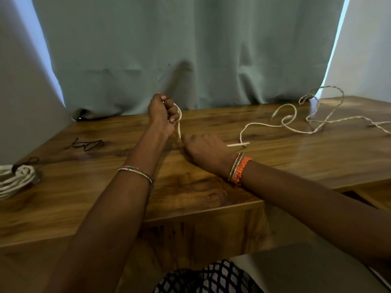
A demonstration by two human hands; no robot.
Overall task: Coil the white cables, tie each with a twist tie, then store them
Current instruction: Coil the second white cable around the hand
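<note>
My left hand [161,114] is raised above the wooden table [296,161] and closed around one end of a white cable [264,124], which loops out of the fist and hangs down. My right hand [206,152] rests knuckles-up on the table just below, fingers curled where the cable comes down; the grip itself is hidden. The cable reappears to the right of that hand and runs loose in curves toward the right edge. A second, twisted white cable [326,117] lies tangled at the back right. A coiled white cable [15,181] tied with a dark tie sits at the left edge.
Dark twist ties [88,144] lie on the table at the left. A grey-green curtain [190,49] hangs right behind the table. A lower wooden ledge [372,193] sits at the right, and a grey flat object [306,269] lies near my lap.
</note>
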